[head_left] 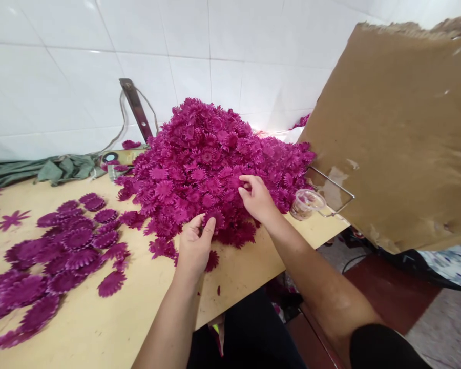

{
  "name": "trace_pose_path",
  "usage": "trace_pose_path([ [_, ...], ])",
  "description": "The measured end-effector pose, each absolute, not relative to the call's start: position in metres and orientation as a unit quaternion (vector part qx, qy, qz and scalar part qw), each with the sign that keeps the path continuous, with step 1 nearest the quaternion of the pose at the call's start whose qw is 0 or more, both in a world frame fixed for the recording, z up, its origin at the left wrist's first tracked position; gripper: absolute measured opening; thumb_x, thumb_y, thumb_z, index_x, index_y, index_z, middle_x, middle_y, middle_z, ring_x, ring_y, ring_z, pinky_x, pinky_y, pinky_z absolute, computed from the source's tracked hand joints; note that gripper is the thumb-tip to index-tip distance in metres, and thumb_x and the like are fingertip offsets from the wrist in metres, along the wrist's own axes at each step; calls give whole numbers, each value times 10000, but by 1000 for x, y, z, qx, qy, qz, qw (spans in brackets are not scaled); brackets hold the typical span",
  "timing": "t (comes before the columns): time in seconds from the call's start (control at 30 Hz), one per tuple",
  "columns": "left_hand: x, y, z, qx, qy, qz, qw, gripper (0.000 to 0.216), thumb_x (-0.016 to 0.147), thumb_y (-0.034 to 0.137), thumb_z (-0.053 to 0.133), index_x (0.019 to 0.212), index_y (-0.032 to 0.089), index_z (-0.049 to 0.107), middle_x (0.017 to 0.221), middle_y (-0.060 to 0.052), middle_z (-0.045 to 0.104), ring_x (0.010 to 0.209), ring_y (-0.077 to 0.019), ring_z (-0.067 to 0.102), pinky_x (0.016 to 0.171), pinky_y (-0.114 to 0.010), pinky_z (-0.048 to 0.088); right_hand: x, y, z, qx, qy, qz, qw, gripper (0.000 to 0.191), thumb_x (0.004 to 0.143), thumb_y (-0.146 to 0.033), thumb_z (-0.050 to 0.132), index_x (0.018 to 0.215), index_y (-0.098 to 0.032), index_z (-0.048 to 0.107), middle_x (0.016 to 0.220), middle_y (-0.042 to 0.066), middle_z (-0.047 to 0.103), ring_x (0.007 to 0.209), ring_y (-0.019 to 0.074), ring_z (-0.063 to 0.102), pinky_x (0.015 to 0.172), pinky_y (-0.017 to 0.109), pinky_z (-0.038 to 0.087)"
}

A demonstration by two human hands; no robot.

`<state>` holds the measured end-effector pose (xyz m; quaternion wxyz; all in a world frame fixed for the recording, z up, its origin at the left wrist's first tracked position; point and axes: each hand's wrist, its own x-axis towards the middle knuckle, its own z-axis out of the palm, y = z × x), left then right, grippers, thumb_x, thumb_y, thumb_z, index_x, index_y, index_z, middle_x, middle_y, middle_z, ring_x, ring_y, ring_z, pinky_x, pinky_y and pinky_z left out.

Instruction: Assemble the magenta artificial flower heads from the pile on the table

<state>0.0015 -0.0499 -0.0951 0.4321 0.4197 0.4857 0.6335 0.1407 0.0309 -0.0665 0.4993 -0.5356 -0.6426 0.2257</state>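
A big heap of magenta fabric flower heads (211, 159) is piled on the pale wooden table (100, 318). My left hand (194, 246) is at the heap's near edge, with thumb and fingers pinched on a flower head (214, 219). My right hand (258, 197) rests higher on the heap's right side, its fingertips curled onto the flowers there; whether it grips one I cannot make out.
Several flatter magenta flowers (61, 251) lie spread at the table's left. A small clear plastic cup (306, 203) stands near the right edge by a wire frame. A large cardboard sheet (403, 133) leans at the right. Green cloth (42, 170) lies along the tiled wall.
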Motion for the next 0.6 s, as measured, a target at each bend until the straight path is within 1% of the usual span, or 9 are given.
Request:
trace_pose_path([
  [0.07, 1, -49, -95, 425, 486, 629, 433, 260, 606, 393, 696, 650, 159, 592, 612, 30, 558, 589, -97, 465, 604, -222, 388, 138, 16, -60, -501, -706, 150, 477, 222, 735, -153, 524, 941, -179, 600, 1080, 111, 565, 1046, 221, 510, 925, 414, 388],
  [0.1, 0, -49, -95, 426, 489, 627, 432, 264, 610, 399, 693, 641, 158, 591, 599, 33, 553, 581, -94, 459, 592, -218, 383, 135, 7, -56, -476, -733, 140, 465, 209, 759, -177, 522, 949, -180, 609, 1080, 108, 576, 1061, 220, 504, 944, 416, 374],
  [0.13, -1, -49, -96, 424, 494, 625, 431, 274, 612, 411, 690, 628, 158, 586, 579, 39, 539, 566, -90, 446, 572, -213, 375, 132, -2, -52, -448, -758, 150, 450, 180, 778, -206, 526, 930, -176, 618, 1035, 98, 602, 1033, 210, 520, 945, 408, 373],
  [0.23, -4, -48, -102, 403, 520, 618, 430, 337, 606, 480, 678, 595, 160, 570, 523, 51, 496, 524, -84, 418, 516, -207, 350, 121, -23, -43, -382, -804, 259, 375, 117, 768, -247, 578, 840, -170, 628, 881, 55, 641, 871, 167, 569, 857, 351, 427],
  [0.3, -6, -47, -104, 385, 536, 616, 430, 382, 598, 533, 665, 612, 160, 584, 518, 45, 504, 527, -93, 438, 520, -213, 363, 116, -27, -42, -364, -795, 353, 334, 94, 751, -224, 593, 822, -167, 618, 840, 35, 644, 792, 140, 579, 779, 306, 455],
  [0.37, -6, -47, -104, 384, 536, 610, 441, 426, 600, 582, 640, 614, 159, 588, 522, 36, 518, 542, -104, 463, 543, -224, 385, 113, -26, -45, -366, -767, 421, 318, 100, 737, -197, 596, 828, -158, 610, 821, 28, 648, 748, 123, 584, 729, 275, 461],
  [0.47, -3, -49, -97, 411, 508, 603, 457, 455, 647, 613, 577, 591, 162, 560, 538, 26, 518, 565, -111, 472, 571, -234, 402, 114, -20, -51, -391, -740, 439, 326, 79, 722, -171, 585, 790, -143, 615, 758, 23, 643, 680, 111, 572, 674, 255, 450],
  [0.53, 0, -51, -93, 443, 497, 597, 447, 408, 658, 568, 597, 608, 165, 552, 563, 28, 509, 576, -108, 458, 578, -232, 398, 115, -15, -54, -405, -723, 425, 365, 59, 730, -165, 552, 728, -144, 607, 684, 6, 617, 615, 98, 541, 621, 240, 431],
  [0.6, 2, -53, -90, 467, 497, 591, 430, 338, 640, 488, 651, 621, 171, 536, 573, 41, 484, 569, -97, 425, 565, -221, 378, 117, -6, -56, -418, -693, 405, 425, 85, 737, -185, 529, 679, -149, 581, 620, -12, 576, 567, 91, 506, 572, 228, 411],
])
